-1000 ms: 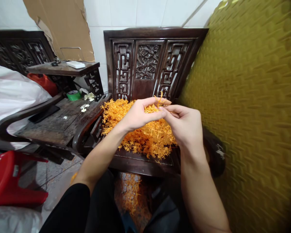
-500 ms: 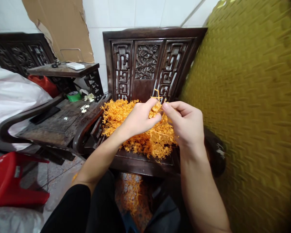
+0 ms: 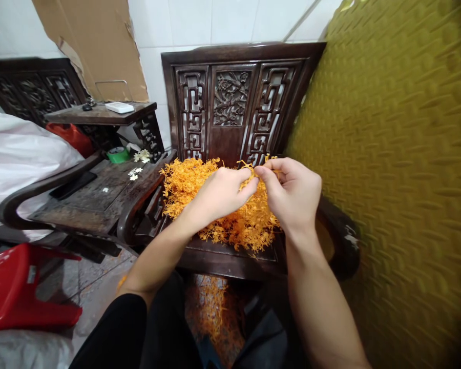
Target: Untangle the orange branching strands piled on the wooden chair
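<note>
A heap of orange plastic sprigs, tangled and finely branched, covers the seat of a dark carved wooden chair. Above it my left hand is closed in a pinch on a thin orange plastic sprig, whose branched tip sticks up past the fingers. My right hand meets it fingertip to fingertip, with thumb and forefinger pinched on orange plastic too. More orange strands show behind the right fingers. Whether both hands hold one piece or two is hidden by the fingers.
On the left, a second wooden chair bears green tape, a dark phone-like slab and small pale pieces. A red stool stands below. A yellow textured mat rises close on the right. Orange bits litter the floor.
Both hands have stayed together over the heap, the left tilting slightly downward. The sprig's tip, upright before, now sits lower and leans left. More orange strands show behind the right fingers.
</note>
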Motion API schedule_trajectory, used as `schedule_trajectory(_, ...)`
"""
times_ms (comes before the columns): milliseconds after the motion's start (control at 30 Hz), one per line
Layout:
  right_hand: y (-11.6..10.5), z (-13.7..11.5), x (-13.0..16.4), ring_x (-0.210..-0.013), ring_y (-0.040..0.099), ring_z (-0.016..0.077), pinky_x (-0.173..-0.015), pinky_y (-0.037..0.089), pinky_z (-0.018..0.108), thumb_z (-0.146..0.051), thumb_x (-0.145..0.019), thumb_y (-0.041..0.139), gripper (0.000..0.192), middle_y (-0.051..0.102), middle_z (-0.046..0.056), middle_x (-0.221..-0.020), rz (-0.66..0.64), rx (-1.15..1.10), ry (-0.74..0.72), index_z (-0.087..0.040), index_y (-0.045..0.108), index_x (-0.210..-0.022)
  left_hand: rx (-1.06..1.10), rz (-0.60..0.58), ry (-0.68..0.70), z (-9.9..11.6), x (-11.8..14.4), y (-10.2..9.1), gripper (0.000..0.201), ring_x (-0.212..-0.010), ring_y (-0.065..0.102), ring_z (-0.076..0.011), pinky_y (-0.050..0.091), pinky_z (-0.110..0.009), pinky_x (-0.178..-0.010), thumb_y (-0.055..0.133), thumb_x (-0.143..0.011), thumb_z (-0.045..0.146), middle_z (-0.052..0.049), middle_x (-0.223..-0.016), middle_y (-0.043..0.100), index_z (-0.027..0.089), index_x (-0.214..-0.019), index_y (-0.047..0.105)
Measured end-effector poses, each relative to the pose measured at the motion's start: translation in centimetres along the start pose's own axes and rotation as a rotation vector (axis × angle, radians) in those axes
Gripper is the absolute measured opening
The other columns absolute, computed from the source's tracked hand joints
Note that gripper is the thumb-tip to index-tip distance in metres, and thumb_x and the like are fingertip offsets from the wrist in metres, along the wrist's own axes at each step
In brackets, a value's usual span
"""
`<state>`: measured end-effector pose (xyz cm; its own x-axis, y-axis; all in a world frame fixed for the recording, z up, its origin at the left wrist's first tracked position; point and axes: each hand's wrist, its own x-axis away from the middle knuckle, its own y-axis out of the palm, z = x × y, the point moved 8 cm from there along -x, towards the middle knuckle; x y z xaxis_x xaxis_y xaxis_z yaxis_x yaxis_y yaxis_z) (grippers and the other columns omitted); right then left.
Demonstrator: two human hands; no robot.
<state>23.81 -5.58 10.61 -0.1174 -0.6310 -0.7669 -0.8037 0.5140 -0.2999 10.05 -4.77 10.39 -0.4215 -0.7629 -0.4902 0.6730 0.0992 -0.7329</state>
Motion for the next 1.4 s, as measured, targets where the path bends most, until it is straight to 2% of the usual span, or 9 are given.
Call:
schedule_trajectory(167,-2.5,5.9,-1.4,-0.061,0.051,0.0132,-0.062,0.041,0.030,-0.034,-0.088,0.074,0.018,0.064,0.001,-0.072,0.294,-0.049,0.152,-0.017,0.074,-0.083,0.245,-0.320,0.007,1.6,1.2,1.2,0.045,-0.056,0.039,-0.0092,0.029,-0.029,-0.058,0.048,-0.102,0.037,0.006,-0.058,0.040,0.019,-0.061,0.042)
schedule_trajectory(267,-3.1,9.2,-1.8,-0.053,0.033,0.0097,-0.052,0.025,0.028,-0.042,-0.083,0.081,0.025,0.046,-0.005,-0.059,0.316,-0.257,0.305,-0.018,0.072,-0.082,0.233,-0.332,0.009,1.6,1.4,1.0,0.044,-0.058,0.043,-0.0096,0.033,-0.029,-0.061,0.049,-0.101,0.036,0.005,-0.058,0.047,0.018,-0.061,0.046)
schedule_trajectory(400,-1.3,7.8,-1.7,-0.050,0.033,0.0083,-0.047,0.022,0.027,-0.048,-0.080,0.084,0.031,0.046,-0.005,-0.062,0.134,-0.580,0.345,-0.021,0.070,-0.083,0.322,-0.177,-0.133,-1.7,0.2,0.4,0.027,-0.065,0.058,-0.0113,0.048,-0.029,-0.070,0.052,-0.098,0.028,-0.002,-0.085,0.076,0.016,-0.091,0.074)
schedule_trajectory(500,0.4,5.2,-1.3,-0.048,0.033,0.0070,-0.046,0.022,0.026,-0.046,-0.077,0.088,0.033,0.047,-0.005,-0.062,-0.037,-0.794,0.346,-0.022,0.067,-0.080,0.408,0.069,-0.115,-3.7,-0.8,-1.6,0.038,-0.079,0.068,-0.0154,0.055,-0.034,-0.083,0.057,-0.097,0.026,-0.004,-0.094,0.080,0.016,-0.131,0.071)
schedule_trajectory(633,2.1,2.7,-0.7,-0.046,0.032,0.0050,-0.047,0.021,0.025,-0.045,-0.078,0.089,0.034,0.044,-0.006,-0.063,-0.267,-1.069,0.329,-0.021,0.065,-0.078,0.446,0.273,-0.004,-4.2,-0.9,-4.3,0.031,-0.099,0.073,-0.0201,0.056,-0.038,-0.096,0.069,-0.097,0.039,-0.005,-0.100,0.081,0.022,-0.121,0.078)
schedule_trajectory(833,4.8,1.3,0.8,-0.041,0.024,0.0042,-0.045,0.020,0.025,-0.049,-0.086,0.080,0.037,0.037,-0.009,-0.057,-0.581,-1.284,0.326,-0.021,0.058,-0.074,0.335,0.177,0.183,-2.2,-1.0,-3.1,0.037,-0.089,0.069,-0.0165,0.054,-0.033,-0.087,0.078,-0.091,0.045,-0.006,-0.103,0.079,0.023,-0.121,0.080)
schedule_trajectory(967,5.4,1.6,1.0,-0.038,0.020,0.0050,-0.045,0.024,0.026,-0.054,-0.081,0.082,0.045,0.029,-0.012,-0.049,-0.544,-1.253,0.349,-0.022,0.053,-0.070,0.239,0.100,0.312,-1.5,-1.1,-2.0,0.029,-0.086,0.067,-0.0157,0.052,-0.032,-0.085,0.070,-0.098,0.042,-0.005,-0.098,0.077,0.021,-0.116,0.080)
schedule_trajectory(1133,5.8,1.3,1.2,-0.042,0.026,0.0057,-0.044,0.022,0.025,-0.055,-0.074,0.088,0.050,0.036,-0.008,-0.057,-0.508,-1.177,0.343,-0.021,0.052,-0.063,0.349,0.268,0.106,-3.3,-1.3,-2.5,0.035,-0.085,0.065,-0.0152,0.051,-0.031,-0.084,0.073,-0.093,0.053,-0.005,-0.092,0.075,0.018,-0.087,0.072)
schedule_trajectory(1400,6.2,0.1,1.0,-0.045,0.029,0.0057,-0.045,0.027,0.025,-0.049,-0.075,0.089,0.045,0.040,-0.006,-0.057,-0.465,-1.225,0.286,-0.020,0.058,-0.062,0.777,0.251,-0.330,-7.1,-1.7,-0.5,0.034,-0.049,0.028,-0.0060,0.025,-0.024,-0.047,0.061,-0.099,0.053,0.006,-0.067,0.045,0.023,-0.087,0.051)
